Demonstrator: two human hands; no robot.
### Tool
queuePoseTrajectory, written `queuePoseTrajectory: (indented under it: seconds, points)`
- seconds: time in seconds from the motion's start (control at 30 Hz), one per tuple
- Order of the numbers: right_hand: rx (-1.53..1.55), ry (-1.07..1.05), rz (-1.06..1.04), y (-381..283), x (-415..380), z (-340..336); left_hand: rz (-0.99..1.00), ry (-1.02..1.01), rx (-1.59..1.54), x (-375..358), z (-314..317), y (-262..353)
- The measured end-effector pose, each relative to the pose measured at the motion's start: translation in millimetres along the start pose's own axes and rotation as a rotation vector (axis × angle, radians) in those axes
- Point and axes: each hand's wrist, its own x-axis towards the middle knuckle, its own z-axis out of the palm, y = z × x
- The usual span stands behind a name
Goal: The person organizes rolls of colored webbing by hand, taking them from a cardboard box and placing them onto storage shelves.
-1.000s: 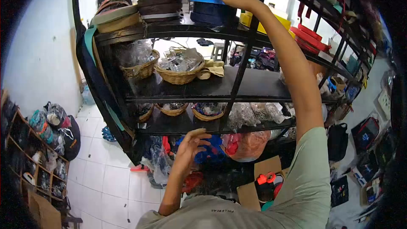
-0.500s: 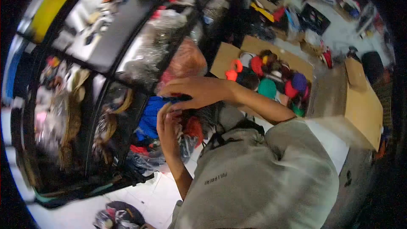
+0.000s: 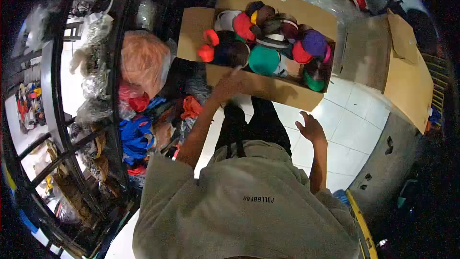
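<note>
My left hand (image 3: 229, 87) is over the near left edge of an open cardboard box (image 3: 268, 85), smeared by motion, so its grip does not show. Inside the box lie several rolls of what looks like coloured strap or ribbon. Among them are a green roll (image 3: 264, 60), a purple roll (image 3: 314, 43) and a red roll (image 3: 243, 27). An orange-red roll (image 3: 206, 52) sits by the box's left flap. Below the box's near right corner, my right hand (image 3: 311, 128) is open above the tiles, fingers apart and nothing in it.
On the left stands a black metal rack (image 3: 60, 96) with plastic-wrapped goods. Beside it are an orange bundle in clear plastic (image 3: 143, 62) and a heap of blue straps (image 3: 135, 136). Another open cardboard box (image 3: 407, 76) stands at right. White floor tiles (image 3: 342, 108) show between.
My view has turned from the rack toward the box of rolls. My hands, close together by the blue heap before, have come apart: the left is at the box, the right out to the right.
</note>
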Motion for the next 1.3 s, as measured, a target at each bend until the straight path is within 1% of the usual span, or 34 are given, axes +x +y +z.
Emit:
queuePoseTrajectory:
  seconds: [0.03,0.1,0.13,0.17,0.2,0.23,0.3,0.33,0.37,0.43,0.47,0.5,0.53,0.6,0.67,0.73,0.77,0.8,0.83,0.87,0.9,0.93,1.0,1.07,1.1,1.13,1.17,1.2,1.23,1.27,1.3]
  points:
    - [0.001,-0.018,0.009,8.9,7.1,2.5,0.092,0.084,-0.137,29.8,-10.4,16.5]
    - [0.172,0.099,-0.166,19.7,19.9,3.9,-0.016,0.206,-0.127,87.1,24.7,5.2]
    - [0.168,0.086,-0.162,12.9,22.5,-6.6,-0.018,0.196,-0.138,103.1,32.8,8.1]
    - [0.211,0.048,-0.127,-0.3,19.4,-27.8,-0.137,0.134,-0.115,118.2,37.4,15.0]
    - [0.262,0.050,-0.135,-3.8,19.7,-39.1,-0.256,0.072,-0.090,127.2,44.1,21.1]
    - [0.314,0.054,-0.145,-5.1,20.4,-46.1,-0.257,0.066,-0.096,128.1,60.4,16.2]
    - [0.346,0.029,-0.092,-3.0,20.3,-52.5,-0.169,0.206,0.370,126.8,81.5,19.6]
    - [0.380,0.062,-0.078,-0.7,19.4,-54.7,-0.361,0.128,0.373,127.7,87.5,27.0]
    - [0.415,0.096,-0.063,2.3,18.4,-56.5,-0.355,0.121,0.373,129.9,88.0,30.1]
    - [0.411,0.118,-0.045,19.0,21.9,-46.6,-0.439,0.133,0.405,137.6,79.2,39.1]
    - [0.394,0.135,-0.040,26.6,21.7,-41.6,-0.536,0.069,0.399,142.8,72.2,48.7]
    - [0.377,0.152,-0.036,32.1,20.8,-37.9,-0.529,0.064,0.400,142.3,77.7,47.4]
    - [0.381,0.155,-0.031,37.4,20.7,-34.4,-0.442,0.215,0.370,141.0,83.2,46.1]
    - [0.338,0.083,0.002,45.0,22.1,-30.4,-0.316,0.287,-0.007,142.1,92.6,50.2]
    - [0.349,0.059,0.024,45.7,24.3,-33.1,-0.333,0.061,-0.317,133.5,108.8,100.8]
    - [0.353,0.040,0.037,45.7,30.6,-38.6,-0.097,-0.387,-0.887,106.1,165.3,91.5]
    - [0.391,0.092,0.014,45.6,31.4,-39.5,-0.092,-0.380,-0.885,104.5,153.1,107.9]
    - [0.426,0.141,-0.012,45.8,32.9,-40.1,0.101,-0.379,-0.733,108.0,129.0,136.3]
    - [0.420,0.143,-0.021,46.0,36.6,-41.3,0.288,-0.372,-0.574,113.8,114.0,150.1]
    - [0.479,0.178,-0.027,46.8,40.6,-41.5,0.287,-0.360,-0.573,117.3,109.3,143.0]
    - [0.537,0.213,-0.034,48.2,44.5,-42.2,0.210,-0.164,-0.371,119.2,102.6,128.9]
    - [0.522,0.218,-0.031,49.4,46.2,-42.1,0.127,0.032,-0.170,120.8,92.0,117.0]
    - [0.489,0.200,-0.036,52.8,49.7,-39.8,-0.057,0.365,0.078,125.1,66.0,89.6]
    - [0.452,0.186,-0.073,59.5,54.4,-34.8,-0.395,0.402,0.170,136.7,39.1,51.2]
    - [0.434,0.193,-0.104,62.4,55.5,-34.7,-0.412,0.425,0.162,138.6,29.9,43.2]
    - [0.441,0.148,-0.087,62.8,57.6,-37.8,-0.564,0.289,0.250,139.9,23.0,37.3]
    - [0.419,0.148,-0.079,62.5,58.8,-39.8,-0.715,0.146,0.330,140.6,18.8,32.9]
    - [0.405,0.145,-0.104,64.2,60.1,-41.1,-0.739,0.169,0.307,140.8,27.5,17.7]
    - [0.386,0.142,-0.130,66.8,61.5,-42.8,-0.762,0.092,0.340,140.0,47.8,-4.1]
    - [0.322,0.104,-0.093,69.0,65.4,-44.8,-0.785,0.016,0.365,140.4,60.9,-15.4]
    - [0.353,0.117,-0.109,70.2,64.7,-48.6,-0.811,0.045,0.330,141.4,62.0,-15.1]
